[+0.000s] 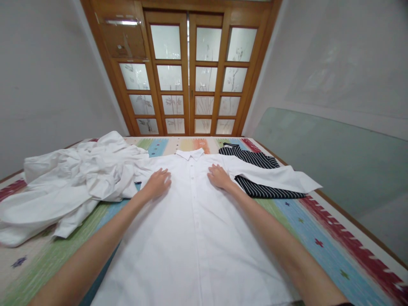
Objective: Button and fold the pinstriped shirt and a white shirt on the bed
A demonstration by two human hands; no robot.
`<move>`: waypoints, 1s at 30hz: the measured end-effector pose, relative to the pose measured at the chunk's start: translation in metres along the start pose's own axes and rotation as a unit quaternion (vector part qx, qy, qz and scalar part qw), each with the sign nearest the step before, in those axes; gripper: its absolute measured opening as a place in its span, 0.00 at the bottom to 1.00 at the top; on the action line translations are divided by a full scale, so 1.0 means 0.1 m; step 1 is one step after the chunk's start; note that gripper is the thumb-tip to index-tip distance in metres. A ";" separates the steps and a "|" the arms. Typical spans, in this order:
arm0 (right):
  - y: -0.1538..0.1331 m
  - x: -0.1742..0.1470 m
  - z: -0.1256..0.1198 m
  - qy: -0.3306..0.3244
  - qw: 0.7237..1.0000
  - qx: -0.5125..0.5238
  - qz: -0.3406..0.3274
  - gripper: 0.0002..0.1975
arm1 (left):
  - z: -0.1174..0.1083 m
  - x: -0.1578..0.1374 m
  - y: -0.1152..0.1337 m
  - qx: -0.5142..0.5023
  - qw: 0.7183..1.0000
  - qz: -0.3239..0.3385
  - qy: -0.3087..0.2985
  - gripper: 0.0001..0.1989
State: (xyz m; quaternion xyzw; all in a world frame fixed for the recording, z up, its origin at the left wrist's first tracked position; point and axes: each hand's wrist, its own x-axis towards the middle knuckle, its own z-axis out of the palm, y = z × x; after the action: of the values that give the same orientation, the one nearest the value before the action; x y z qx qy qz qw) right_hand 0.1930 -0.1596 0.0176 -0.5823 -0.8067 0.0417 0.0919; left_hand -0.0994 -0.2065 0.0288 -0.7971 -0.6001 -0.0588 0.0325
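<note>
A white button-up shirt lies spread front side up, its collar at the far end and its hem towards me. My left hand rests on the chest near the left shoulder, fingers apart and slightly curved. On the other side of the button line, my right hand lies on the upper chest, fingers loosely spread. Neither hand visibly grips the cloth. The sleeve on the right stretches outward over a black-and-white striped garment. The sleeve on the left runs towards a pile of white clothing, where its end cannot be told apart.
Everything lies on a colourful striped cover over a bed-like surface. A pale green panel runs along the right edge. Beyond the far end stand wooden doors with glass panes. Grey walls rise on both sides.
</note>
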 end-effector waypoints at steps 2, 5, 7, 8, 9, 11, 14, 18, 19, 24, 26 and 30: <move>-0.11 -0.03 0.00 0.041 0.996 0.073 -0.040 0.18 | -0.02 -0.05 0.17 -0.053 0.996 0.072 -0.010 0.19; -0.33 -0.12 0.01 0.072 0.977 0.188 -0.076 0.11 | -0.08 -0.15 0.44 -0.115 0.981 0.157 -0.003 0.15; -0.47 -0.20 -0.01 0.051 0.967 0.233 -0.090 0.09 | -0.11 -0.21 0.58 -0.137 0.974 0.181 0.009 0.13; -0.53 -0.24 -0.02 0.029 0.962 0.254 -0.092 0.09 | -0.13 -0.23 0.63 -0.145 0.972 0.187 0.013 0.12; -0.59 -0.29 -0.04 0.004 0.957 0.277 -0.091 0.09 | -0.13 -0.24 0.66 -0.151 0.970 0.190 0.013 0.11; -0.67 -0.38 -0.10 -0.045 0.942 0.324 -0.079 0.09 | -0.13 -0.26 0.69 -0.164 0.968 0.190 0.012 0.11; -0.73 -0.49 -0.17 -0.072 0.939 0.332 -0.058 0.08 | -0.09 -0.27 0.68 -0.182 0.967 0.176 0.009 0.13; -0.74 -0.55 -0.18 -0.075 0.949 0.301 -0.056 0.01 | -0.03 -0.30 0.66 -0.219 0.963 0.155 0.006 0.15; -0.74 -0.55 -0.17 -0.076 0.951 0.296 -0.058 0.03 | -0.02 -0.31 0.66 -0.227 0.962 0.150 0.007 0.15; -0.73 -0.55 -0.08 -0.043 0.962 0.261 -0.068 0.07 | -0.03 -0.33 0.67 -0.258 0.957 0.135 0.011 0.15; -0.74 -0.55 -0.05 -0.017 0.964 0.257 -0.070 0.06 | -0.06 -0.34 0.69 -0.263 0.956 0.128 0.014 0.15; -0.75 -0.58 -0.02 0.008 0.959 0.279 -0.057 0.06 | -0.11 -0.36 0.79 -0.243 0.964 0.102 0.019 0.14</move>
State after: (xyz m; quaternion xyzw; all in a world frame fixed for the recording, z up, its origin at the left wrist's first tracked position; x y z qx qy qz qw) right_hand 0.1415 -0.2379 0.0265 -0.4866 -0.7943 0.2554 0.2590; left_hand -0.0345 -0.2642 0.0360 -0.8368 -0.4826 -0.2146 -0.1446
